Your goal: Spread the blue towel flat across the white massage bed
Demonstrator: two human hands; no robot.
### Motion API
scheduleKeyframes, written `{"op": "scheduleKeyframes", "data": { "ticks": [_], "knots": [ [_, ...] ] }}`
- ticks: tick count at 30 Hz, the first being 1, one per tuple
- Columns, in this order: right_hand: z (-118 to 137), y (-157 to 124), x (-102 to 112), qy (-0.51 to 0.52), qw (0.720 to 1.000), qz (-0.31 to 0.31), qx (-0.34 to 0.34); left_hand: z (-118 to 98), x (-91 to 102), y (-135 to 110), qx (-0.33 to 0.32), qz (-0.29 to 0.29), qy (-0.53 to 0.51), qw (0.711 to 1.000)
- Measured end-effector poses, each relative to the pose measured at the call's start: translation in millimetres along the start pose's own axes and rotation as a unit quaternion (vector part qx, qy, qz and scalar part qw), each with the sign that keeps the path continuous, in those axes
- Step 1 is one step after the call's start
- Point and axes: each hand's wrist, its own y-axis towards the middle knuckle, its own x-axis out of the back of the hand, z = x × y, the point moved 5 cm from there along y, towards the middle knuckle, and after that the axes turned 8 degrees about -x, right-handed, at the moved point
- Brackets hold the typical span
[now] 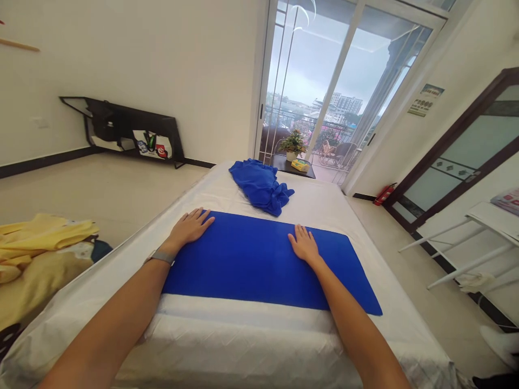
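A flat, smooth blue cloth [247,259], roughly rectangular, lies across a bed-like surface with a white cover [227,319]. At the cloth's far left corner rests my left hand [192,226], palm down with fingers stretched out, a grey watch band on its wrist. My right hand [304,244] lies flat on the cloth, right of its middle, fingers reaching its far edge. Beyond the cloth sits a crumpled blue cloth [261,186], apart from both hands. Neither hand grips anything.
Yellow fabric [48,243] is piled at the left. A black rack [133,129] stands by the wall. Past the far end is a small dark table [279,163] with a potted plant [293,145] and a yellow tissue pack [300,165]. A white folding table [486,221] stands right.
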Motion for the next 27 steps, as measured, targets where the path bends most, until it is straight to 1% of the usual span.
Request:
{"op": "scheduleKeyframes", "data": {
  "ticks": [3, 6, 7, 9, 12, 15, 18, 22, 25, 27],
  "knots": [
    [-70.3, -1.8, 9.0, -0.018, 0.998, -0.009, -0.056, 2.3, -2.3, 1.1, 0.0, 0.006, 0.003, 1.0],
    [-136.4, -6.2, 16.1, -0.026, 0.993, -0.02, -0.112, 6.0, -5.0, 2.8, -0.003, -0.002, 0.01, 1.0],
    [-152.8, -7.5, 17.5, -0.025, 0.991, -0.023, -0.127, 7.5, -6.0, 3.4, -0.005, -0.006, 0.011, 1.0],
    [-174.0, -8.9, 18.6, -0.022, 0.989, -0.028, -0.146, 11.0, -8.4, 4.8, -0.005, -0.007, 0.012, 1.0],
    [-182.1, -7.9, 16.5, -0.015, 0.988, -0.03, -0.152, 16.0, -11.8, 6.8, -0.007, 0.001, 0.02, 1.0],
    [-179.9, -6.0, 13.5, -0.004, 0.988, -0.031, -0.149, 17.7, -12.1, 7.9, -0.015, -0.003, 0.032, 0.999],
    [-178.9, -5.8, 12.1, 0.011, 0.989, -0.038, -0.143, 14.0, -8.3, 5.9, -0.021, -0.007, 0.045, 0.999],
    [-178.8, -7.8, 12.4, 0.026, 0.989, -0.043, -0.142, 3.8, 3.8, -2.0, -0.011, -0.012, 0.091, 0.996],
    [-176.6, -9.4, 13.9, 0.029, 0.989, -0.046, -0.14, -10.5, 16.2, -6.5, -0.015, -0.051, 0.122, 0.991],
    [-175.3, -10.2, 14.8, 0.03, 0.989, -0.048, -0.14, -29.1, 21.1, -5.5, -0.036, -0.082, 0.124, 0.988]
  ]
}}
